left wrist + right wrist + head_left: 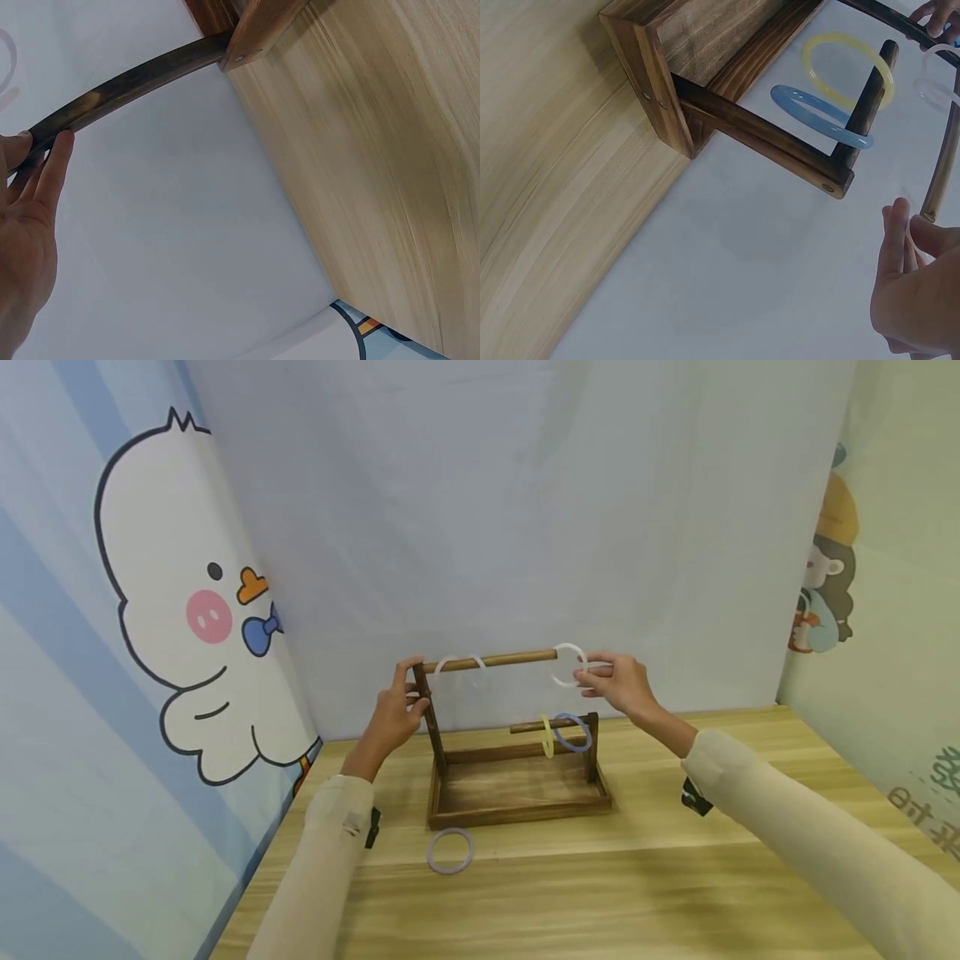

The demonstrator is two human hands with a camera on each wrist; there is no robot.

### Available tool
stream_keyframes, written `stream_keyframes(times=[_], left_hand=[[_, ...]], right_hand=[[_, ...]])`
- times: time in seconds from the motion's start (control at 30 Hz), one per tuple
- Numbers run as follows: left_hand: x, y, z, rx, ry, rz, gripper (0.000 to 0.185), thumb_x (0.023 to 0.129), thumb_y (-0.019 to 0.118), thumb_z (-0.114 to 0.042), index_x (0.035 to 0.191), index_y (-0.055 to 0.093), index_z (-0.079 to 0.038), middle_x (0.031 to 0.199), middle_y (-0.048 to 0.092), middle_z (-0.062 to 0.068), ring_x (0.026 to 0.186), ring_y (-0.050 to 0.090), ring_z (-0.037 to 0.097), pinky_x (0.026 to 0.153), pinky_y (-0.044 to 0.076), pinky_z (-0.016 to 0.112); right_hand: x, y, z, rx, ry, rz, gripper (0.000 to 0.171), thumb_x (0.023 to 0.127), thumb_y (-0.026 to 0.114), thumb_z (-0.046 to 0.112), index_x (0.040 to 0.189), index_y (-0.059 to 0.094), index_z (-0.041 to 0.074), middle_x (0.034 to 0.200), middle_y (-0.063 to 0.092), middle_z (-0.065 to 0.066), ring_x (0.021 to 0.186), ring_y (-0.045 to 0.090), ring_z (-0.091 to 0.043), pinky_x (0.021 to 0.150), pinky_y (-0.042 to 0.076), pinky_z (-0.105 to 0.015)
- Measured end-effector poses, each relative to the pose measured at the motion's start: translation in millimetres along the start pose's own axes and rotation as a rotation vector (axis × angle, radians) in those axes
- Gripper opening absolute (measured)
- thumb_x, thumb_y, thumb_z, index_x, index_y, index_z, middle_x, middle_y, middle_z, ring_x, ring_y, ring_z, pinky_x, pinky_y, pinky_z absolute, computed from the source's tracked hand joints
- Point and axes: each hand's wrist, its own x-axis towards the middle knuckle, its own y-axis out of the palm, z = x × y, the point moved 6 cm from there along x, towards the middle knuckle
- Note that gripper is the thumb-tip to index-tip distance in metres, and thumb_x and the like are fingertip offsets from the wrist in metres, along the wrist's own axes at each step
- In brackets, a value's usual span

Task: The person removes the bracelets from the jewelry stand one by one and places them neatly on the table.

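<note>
A wooden bangle rack (517, 816) stands on the table. My left hand (393, 710) grips the top of its taller post (142, 79), thumb on one side and fingers on the other. At the free end of the upper bar (517, 658), my right hand (618, 682) pinches a white bangle (567, 646); whether the bar tip is inside it, I cannot tell. Two pale bangles, one pinkish (438, 671) and one lavender (478, 661), hang on that bar near the left post. The lower bar carries a yellow bangle (810, 64) and a blue bangle (810, 118).
A purple bangle (452, 830) lies flat on the wooden table (570, 885), in front of the rack's tray base. Behind the rack hangs a plain pale curtain (480, 527). Printed cartoon panels border both sides, with a white bird figure (157, 527) on the left.
</note>
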Motion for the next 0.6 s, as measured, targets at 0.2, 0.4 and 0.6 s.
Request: stream_keyframes(times=[0.2, 0.4, 0.6], left_hand=[[2.6, -2.3, -1.9, -0.006, -0.001, 0.000, 0.073, 0.101, 0.060, 0.008, 0.158, 0.024, -0.019, 0.131, 0.063, 0.033, 0.117, 0.068, 0.045, 0.091, 0.063, 0.047], [1.5, -2.3, -0.6, -0.008, -0.004, 0.001, 0.073, 0.101, 0.060, 0.008, 0.158, 0.024, -0.018, 0.131, 0.063, 0.033, 0.117, 0.068, 0.045, 0.091, 0.063, 0.049], [0.7, -0.6, 0.6, 0.004, -0.003, -0.001, 0.073, 0.101, 0.060, 0.008, 0.159, 0.024, -0.018, 0.131, 0.063, 0.033, 0.117, 0.068, 0.044, 0.092, 0.063, 0.049]], right_hand=[[1, -1, -2, -0.012, 0.023, -0.002, 0.039, 0.102, 0.066, 0.003, 0.137, 0.058, -0.012, 0.121, 0.068, -0.033, 0.076, 0.071, 0.003, 0.076, 0.065, -0.025], [-4, 3, -3, -0.003, 0.063, 0.020, 0.039, 0.102, 0.067, 0.005, 0.136, 0.057, -0.012, 0.120, 0.068, -0.033, 0.075, 0.073, 0.000, 0.075, 0.065, -0.025], [-10, 8, -5, 0.000, 0.085, 0.049, 0.041, 0.102, 0.068, 0.007, 0.137, 0.056, -0.012, 0.119, 0.068, -0.034, 0.075, 0.076, -0.009, 0.084, 0.065, -0.040]])
